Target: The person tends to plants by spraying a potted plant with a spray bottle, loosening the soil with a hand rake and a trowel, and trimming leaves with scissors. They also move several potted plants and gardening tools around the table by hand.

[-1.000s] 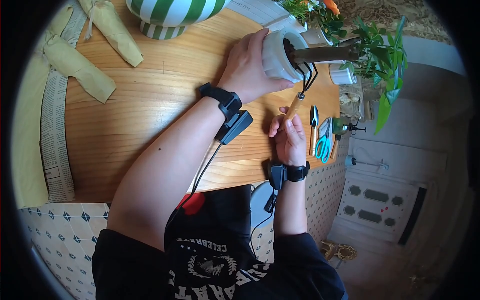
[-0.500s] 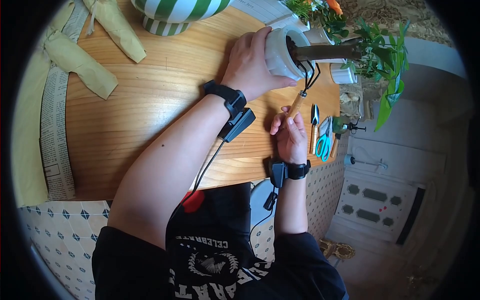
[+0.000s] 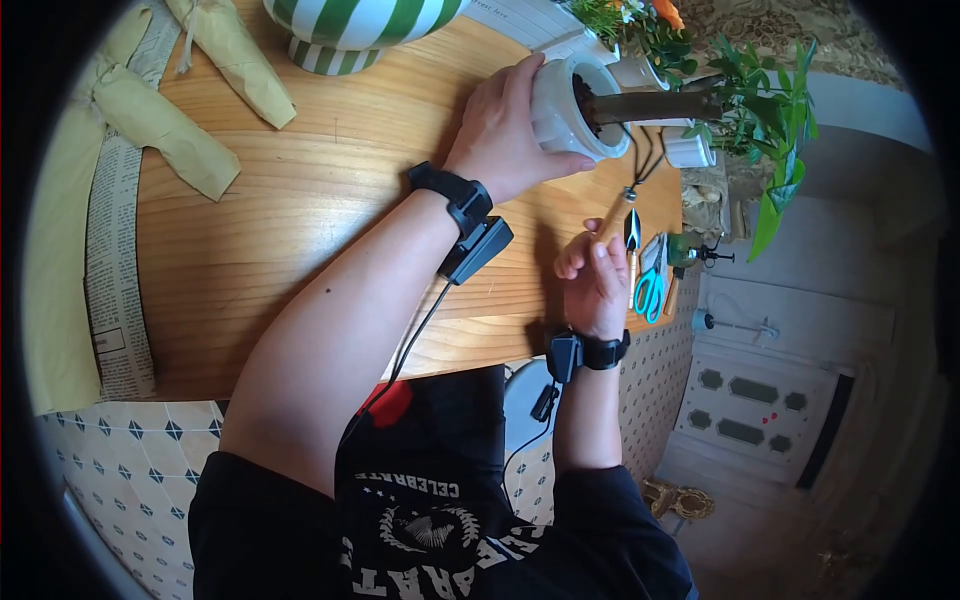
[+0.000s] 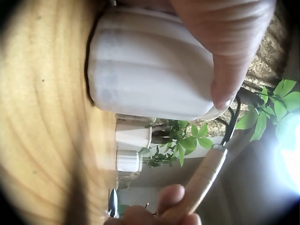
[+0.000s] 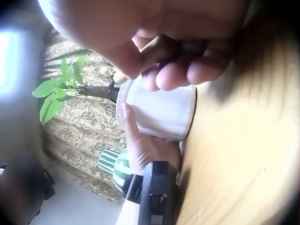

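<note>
My left hand (image 3: 505, 140) grips the white plant pot (image 3: 550, 108), fingers around its side and thumb (image 4: 229, 84) along the rim. Dark soil (image 3: 585, 98) fills the pot, and a thick brown trunk (image 3: 655, 106) with green leaves (image 3: 785, 170) rises from it. In my right hand (image 3: 597, 285) is a small hand rake by its wooden handle (image 4: 204, 176), thumb and fingers closed round it. Its black tines (image 3: 648, 150) are at the pot's rim beside the trunk. My left thumb hides part of the tines in the left wrist view.
A trowel (image 3: 632, 235), teal-handled scissors (image 3: 650, 295) and a spray bottle (image 3: 690, 250) are near my right hand. Smaller white potted plants (image 3: 690, 148) stand beyond. A green-striped vessel (image 3: 350, 30), paper-wrapped bundles (image 3: 165, 130) and newspaper (image 3: 120, 260) are on the left side.
My right hand has moved rightward with the rake, and its tines have shifted from over the soil out toward the rim. My left hand still holds the pot.
</note>
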Demonstrator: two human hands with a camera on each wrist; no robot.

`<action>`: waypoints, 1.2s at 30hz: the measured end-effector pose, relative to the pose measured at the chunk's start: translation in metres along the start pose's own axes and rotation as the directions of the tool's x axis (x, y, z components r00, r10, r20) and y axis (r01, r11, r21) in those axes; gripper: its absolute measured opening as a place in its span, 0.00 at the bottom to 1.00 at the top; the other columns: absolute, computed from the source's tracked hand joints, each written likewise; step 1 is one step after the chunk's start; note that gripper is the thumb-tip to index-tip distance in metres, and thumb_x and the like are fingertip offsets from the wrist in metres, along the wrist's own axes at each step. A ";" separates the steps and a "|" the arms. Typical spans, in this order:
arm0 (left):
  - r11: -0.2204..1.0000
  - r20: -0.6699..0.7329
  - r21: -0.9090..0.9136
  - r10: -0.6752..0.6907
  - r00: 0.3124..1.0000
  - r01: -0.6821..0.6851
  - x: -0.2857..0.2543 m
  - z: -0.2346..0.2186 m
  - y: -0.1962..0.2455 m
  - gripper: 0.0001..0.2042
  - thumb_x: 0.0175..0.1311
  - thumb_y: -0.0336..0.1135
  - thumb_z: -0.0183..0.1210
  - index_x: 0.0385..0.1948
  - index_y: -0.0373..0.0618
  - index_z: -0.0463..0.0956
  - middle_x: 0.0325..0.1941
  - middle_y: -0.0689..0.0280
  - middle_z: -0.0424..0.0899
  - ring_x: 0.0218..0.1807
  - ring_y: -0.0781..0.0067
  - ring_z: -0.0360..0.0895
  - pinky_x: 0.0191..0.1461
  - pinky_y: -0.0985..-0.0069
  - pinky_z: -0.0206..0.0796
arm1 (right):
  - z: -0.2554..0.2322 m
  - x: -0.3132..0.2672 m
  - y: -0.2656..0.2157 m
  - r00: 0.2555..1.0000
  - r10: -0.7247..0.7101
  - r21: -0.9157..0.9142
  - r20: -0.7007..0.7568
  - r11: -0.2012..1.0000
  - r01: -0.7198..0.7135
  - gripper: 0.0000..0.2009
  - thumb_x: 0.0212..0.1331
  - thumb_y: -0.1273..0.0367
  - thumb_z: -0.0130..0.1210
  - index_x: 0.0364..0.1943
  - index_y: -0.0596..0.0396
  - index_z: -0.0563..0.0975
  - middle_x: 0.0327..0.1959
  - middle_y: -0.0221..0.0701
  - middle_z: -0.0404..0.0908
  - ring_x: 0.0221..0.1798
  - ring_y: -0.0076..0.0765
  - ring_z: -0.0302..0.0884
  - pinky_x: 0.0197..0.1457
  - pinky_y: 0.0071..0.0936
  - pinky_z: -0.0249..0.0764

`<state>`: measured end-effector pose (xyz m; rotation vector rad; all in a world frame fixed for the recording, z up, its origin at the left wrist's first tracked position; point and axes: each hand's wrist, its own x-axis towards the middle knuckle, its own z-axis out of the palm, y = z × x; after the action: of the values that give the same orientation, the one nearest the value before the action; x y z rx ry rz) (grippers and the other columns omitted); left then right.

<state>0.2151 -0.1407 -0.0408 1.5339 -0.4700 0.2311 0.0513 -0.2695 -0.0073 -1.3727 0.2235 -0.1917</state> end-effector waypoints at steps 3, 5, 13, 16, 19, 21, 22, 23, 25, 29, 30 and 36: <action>0.998 0.000 0.068 0.001 1.000 -0.001 -0.001 -0.002 0.002 0.51 0.31 0.44 0.76 0.62 0.40 0.55 0.59 0.49 0.65 0.61 0.50 0.63 0.64 0.60 0.59 | 0.011 -0.002 -0.014 0.999 -0.027 -0.059 -0.047 0.998 0.025 0.12 0.64 0.68 0.47 0.49 0.57 0.69 0.23 0.26 0.66 0.24 0.21 0.60 0.30 0.22 0.60; 0.997 -0.005 0.076 0.011 1.000 -0.011 -0.001 -0.003 0.004 0.51 0.30 0.45 0.76 0.62 0.41 0.54 0.58 0.50 0.65 0.61 0.50 0.61 0.64 0.59 0.58 | 0.017 -0.003 -0.019 0.997 -0.029 -0.109 -0.065 0.994 0.022 0.12 0.64 0.68 0.47 0.49 0.58 0.69 0.21 0.25 0.65 0.23 0.21 0.59 0.29 0.21 0.59; 0.996 -0.047 0.070 0.059 0.997 -0.055 -0.001 -0.001 0.000 0.51 0.31 0.49 0.75 0.61 0.41 0.54 0.54 0.50 0.68 0.59 0.49 0.62 0.63 0.57 0.54 | 0.018 -0.015 -0.018 0.996 0.033 -0.083 -0.080 0.996 -0.040 0.12 0.64 0.67 0.48 0.48 0.59 0.70 0.20 0.25 0.65 0.23 0.21 0.59 0.28 0.20 0.58; 0.996 -0.053 0.051 0.071 0.996 -0.068 -0.001 0.001 -0.002 0.51 0.32 0.50 0.75 0.61 0.40 0.54 0.54 0.50 0.68 0.59 0.49 0.62 0.63 0.57 0.54 | 0.021 -0.016 -0.025 0.997 -0.035 -0.080 -0.064 0.996 0.030 0.13 0.64 0.66 0.48 0.47 0.59 0.70 0.20 0.25 0.65 0.22 0.21 0.59 0.28 0.20 0.58; 0.997 -0.061 0.022 0.078 0.995 -0.076 0.000 0.001 -0.002 0.50 0.33 0.50 0.74 0.60 0.38 0.54 0.53 0.49 0.69 0.58 0.48 0.64 0.63 0.57 0.55 | 0.027 -0.013 -0.032 0.995 -0.091 -0.105 -0.048 0.991 0.085 0.13 0.64 0.66 0.47 0.47 0.60 0.70 0.21 0.26 0.65 0.22 0.20 0.59 0.28 0.20 0.58; 0.996 -0.069 0.022 0.086 0.994 -0.084 0.000 0.001 -0.003 0.50 0.33 0.50 0.74 0.60 0.38 0.54 0.53 0.49 0.70 0.57 0.48 0.65 0.62 0.57 0.56 | 0.028 -0.012 -0.031 0.996 -0.068 -0.106 -0.066 0.993 0.061 0.13 0.64 0.66 0.47 0.47 0.60 0.70 0.20 0.26 0.65 0.22 0.20 0.59 0.28 0.20 0.58; 0.996 -0.070 0.024 0.086 0.994 -0.084 0.000 0.002 -0.002 0.50 0.33 0.50 0.74 0.60 0.38 0.54 0.52 0.49 0.70 0.57 0.49 0.66 0.62 0.57 0.56 | 0.029 -0.012 -0.030 0.996 -0.056 -0.106 -0.075 0.993 0.048 0.13 0.64 0.66 0.47 0.48 0.60 0.70 0.20 0.26 0.65 0.22 0.20 0.59 0.28 0.20 0.58; 0.996 -0.071 0.026 0.085 0.994 -0.084 0.000 0.002 -0.002 0.50 0.33 0.50 0.74 0.60 0.39 0.54 0.52 0.49 0.71 0.57 0.49 0.66 0.61 0.57 0.57 | 0.029 -0.012 -0.029 0.996 -0.045 -0.104 -0.075 0.994 0.037 0.13 0.64 0.66 0.47 0.48 0.60 0.70 0.20 0.26 0.65 0.22 0.20 0.59 0.28 0.20 0.58; 0.996 -0.075 0.037 0.081 0.994 -0.078 -0.001 0.001 -0.002 0.50 0.32 0.51 0.74 0.60 0.40 0.54 0.51 0.49 0.71 0.56 0.50 0.67 0.60 0.57 0.58 | 0.028 -0.013 -0.024 0.997 -0.020 -0.098 -0.076 0.995 0.013 0.13 0.64 0.66 0.47 0.48 0.60 0.70 0.19 0.25 0.65 0.22 0.20 0.59 0.28 0.20 0.58; 0.994 -0.082 0.080 0.087 0.993 -0.080 -0.001 0.000 0.000 0.50 0.31 0.51 0.75 0.60 0.42 0.55 0.51 0.49 0.71 0.55 0.50 0.67 0.59 0.57 0.59 | 0.027 -0.016 -0.021 0.995 0.026 -0.101 -0.094 0.994 -0.036 0.13 0.65 0.67 0.47 0.48 0.60 0.70 0.19 0.25 0.65 0.22 0.20 0.59 0.28 0.20 0.58; 0.992 -0.084 0.094 0.093 0.992 -0.085 -0.001 0.000 0.001 0.50 0.31 0.51 0.75 0.60 0.42 0.55 0.50 0.49 0.71 0.54 0.50 0.67 0.58 0.57 0.59 | 0.025 -0.016 -0.020 0.995 0.032 -0.094 -0.094 0.995 -0.041 0.13 0.65 0.67 0.47 0.48 0.60 0.70 0.19 0.25 0.65 0.22 0.20 0.59 0.28 0.20 0.58; 0.993 -0.072 0.080 0.092 0.993 -0.086 -0.001 -0.001 -0.001 0.50 0.32 0.52 0.75 0.60 0.41 0.55 0.52 0.49 0.69 0.56 0.49 0.65 0.60 0.56 0.57 | 0.024 -0.019 -0.028 0.993 -0.086 -0.064 -0.074 0.995 0.082 0.13 0.64 0.66 0.47 0.47 0.59 0.70 0.19 0.25 0.64 0.22 0.20 0.58 0.28 0.21 0.58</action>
<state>0.2150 -0.1395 -0.0426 1.5753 -0.4745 0.3788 0.0395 -0.2476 0.0256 -1.4382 0.2377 -0.3105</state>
